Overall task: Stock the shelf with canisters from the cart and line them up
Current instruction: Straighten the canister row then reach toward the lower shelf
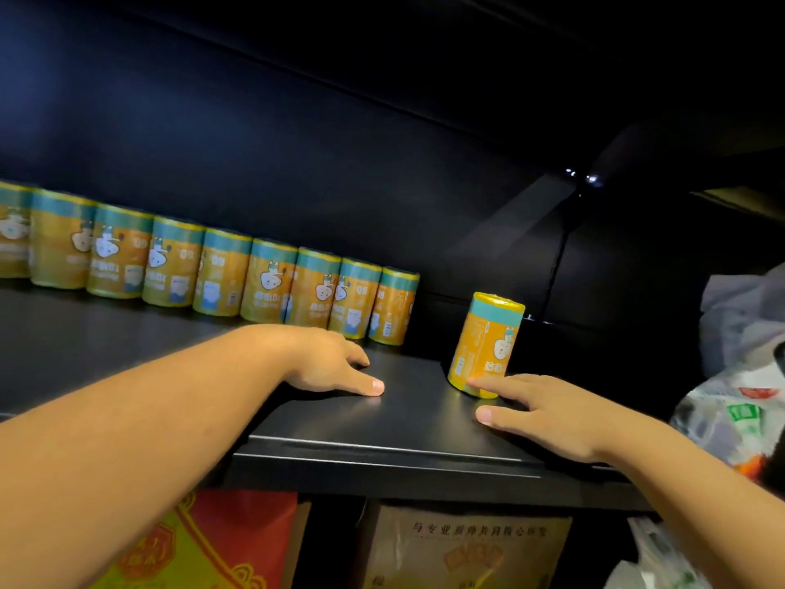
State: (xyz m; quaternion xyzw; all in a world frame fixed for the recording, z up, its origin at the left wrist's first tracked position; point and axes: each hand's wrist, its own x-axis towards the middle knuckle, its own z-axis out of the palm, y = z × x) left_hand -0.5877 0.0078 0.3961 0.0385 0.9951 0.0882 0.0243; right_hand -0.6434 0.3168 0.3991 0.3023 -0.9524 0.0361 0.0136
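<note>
Right hand lies spread and relaxed on the shelf, right of centre, forefinger tip touching the foot of the lone canister; it grips nothing. Left hand rests flat at centre, fingers straight, also empty. That canister stands apart from the row running to the left edge. I judge it light, stiff-walled, its glossy label a bit slick, so I'd wrap thumb and fingers round its middle.

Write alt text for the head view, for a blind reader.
A lone yellow canister stands apart on a dark shelf, the right hand resting straight fingers at its base. The left hand rests flat before a row of matching canisters at the back.
</note>
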